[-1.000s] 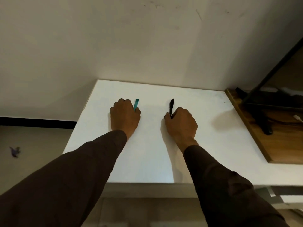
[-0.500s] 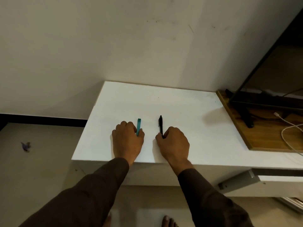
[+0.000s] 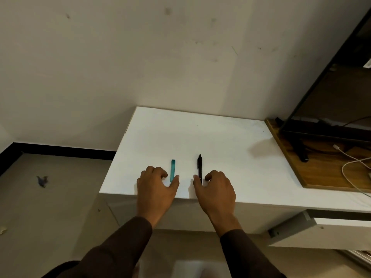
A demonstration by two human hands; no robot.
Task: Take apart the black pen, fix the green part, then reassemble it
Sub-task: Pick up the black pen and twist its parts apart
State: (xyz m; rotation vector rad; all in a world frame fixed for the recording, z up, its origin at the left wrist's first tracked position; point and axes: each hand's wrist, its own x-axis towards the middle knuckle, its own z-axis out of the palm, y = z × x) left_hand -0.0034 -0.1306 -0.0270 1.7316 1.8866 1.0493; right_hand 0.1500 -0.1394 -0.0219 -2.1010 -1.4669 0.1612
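The black pen (image 3: 199, 166) lies on the white table (image 3: 200, 137), pointing away from me. To its left, the flat green part (image 3: 173, 169) lies parallel to it. My left hand (image 3: 155, 189) rests at the table's front edge, its thumb touching the green part's near end and its fingers spread off to the left. At the same edge my right hand (image 3: 215, 190) has its thumb against the pen's near end, and the index finger sits just right of it. Neither hand lifts its object.
A wooden board (image 3: 321, 169) on the right carries a black monitor stand (image 3: 301, 151) and a white cable (image 3: 349, 165). A drawer (image 3: 321, 229) stands partly open below right. The wall runs behind the table, with floor on the left.
Both hands have drawn back toward the table's front edge and loosened their fingers. The pen and the green part now lie on the table. The camera has pulled back and tilted.
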